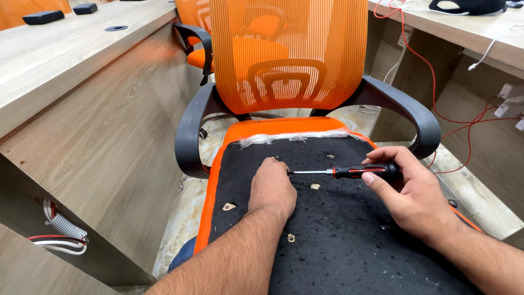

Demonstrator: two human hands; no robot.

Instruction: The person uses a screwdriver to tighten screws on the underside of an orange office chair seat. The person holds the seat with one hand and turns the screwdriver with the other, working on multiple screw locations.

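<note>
From the head camera, one screwdriver with a black-and-red handle and thin metal shaft lies level across the black fabric underside of an orange chair seat. The right hand grips its handle. The left hand is curled loosely, knuckles on the fabric, fingertips at the shaft's tip. Four pale torn spots show on the fabric. Two orange mesh-backed office chairs stand between two wooden desks.

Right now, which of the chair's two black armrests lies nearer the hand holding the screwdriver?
The armrest on the person's right, just above the right hand gripping the screwdriver; the other armrest lies beyond the left hand.
</note>
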